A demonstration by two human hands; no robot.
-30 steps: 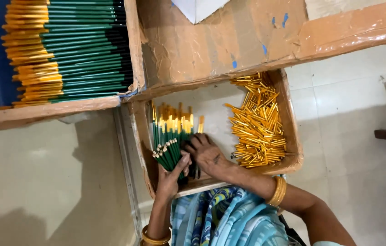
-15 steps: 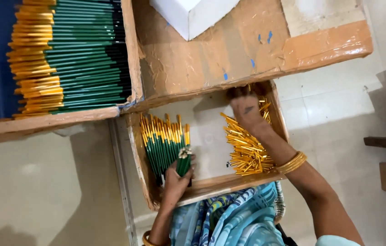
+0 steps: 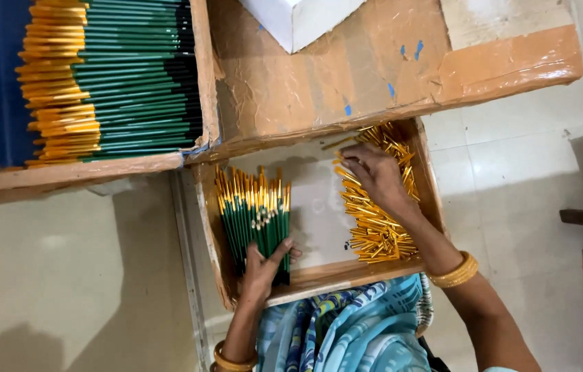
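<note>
Fingers of the right hand (image 3: 377, 176) curl loosely into light, slippery gold caps (image 3: 377, 220) beneath them, best pinched mid-length, while the left hand (image 3: 264, 269) clamps stiff green pens (image 3: 253, 217).

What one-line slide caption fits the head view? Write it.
Left hand grips green pens in a cardboard tray; right hand reaches into gold caps.
</note>
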